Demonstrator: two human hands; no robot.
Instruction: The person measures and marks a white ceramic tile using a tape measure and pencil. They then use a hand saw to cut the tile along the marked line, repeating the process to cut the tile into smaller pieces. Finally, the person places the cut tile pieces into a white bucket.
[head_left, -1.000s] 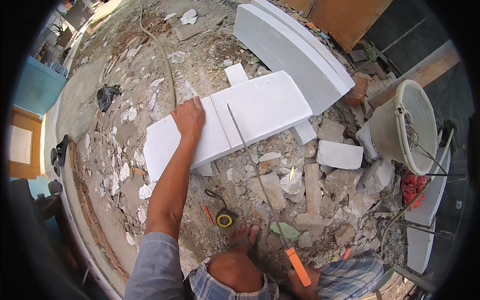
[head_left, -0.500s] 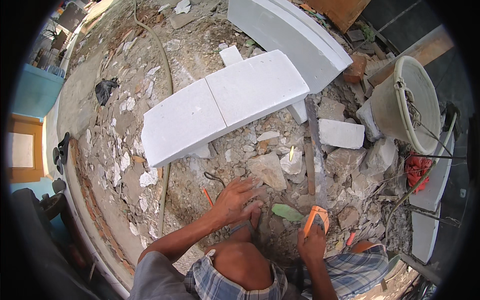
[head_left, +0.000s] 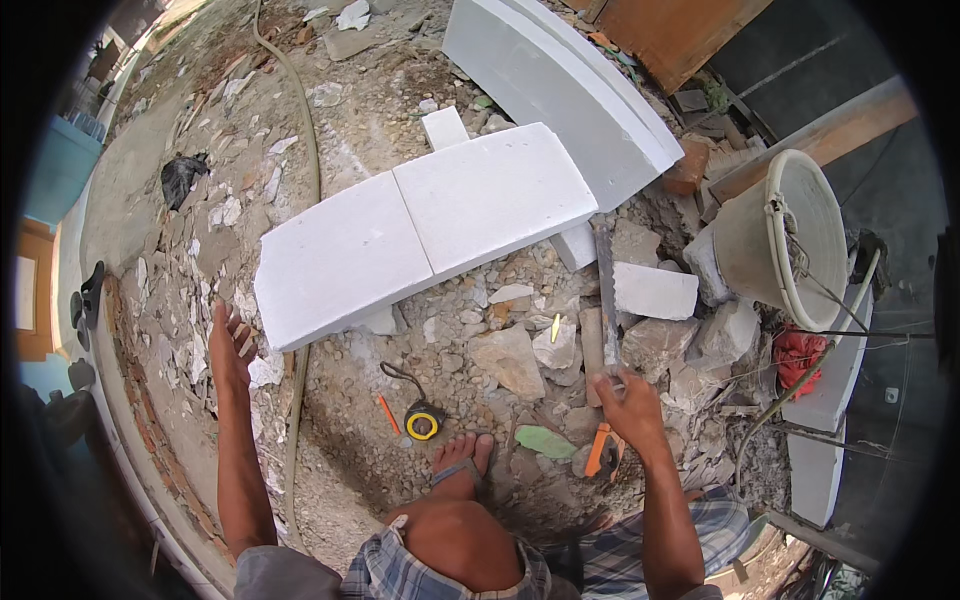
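A long white lightweight block [head_left: 345, 262], with a straight line across its middle, lies slantwise on the rubble before me. My left hand [head_left: 231, 345] is beside its left end, fingers apart and holding nothing. My right hand [head_left: 630, 405] hovers over the lower blade of a hand saw, just above its orange handle [head_left: 601, 450], with the fingers loosely curled and apart. The saw blade [head_left: 607, 290] lies on the stones, its tip near the block's right end. A black and yellow tape measure [head_left: 424, 421] and an orange pencil [head_left: 389, 414] lie near my foot.
More white blocks [head_left: 560, 90] are stacked behind. A small white block piece [head_left: 655, 291] lies right of the saw. A bucket [head_left: 790, 235] stands at the right, above a red plastic bag [head_left: 797, 362]. A hose [head_left: 306, 140] runs along the left over broken stones.
My right hand has let go of the saw handle and moved forward over the blade. My left hand has swung left to the block's end, uncovering the tape measure.
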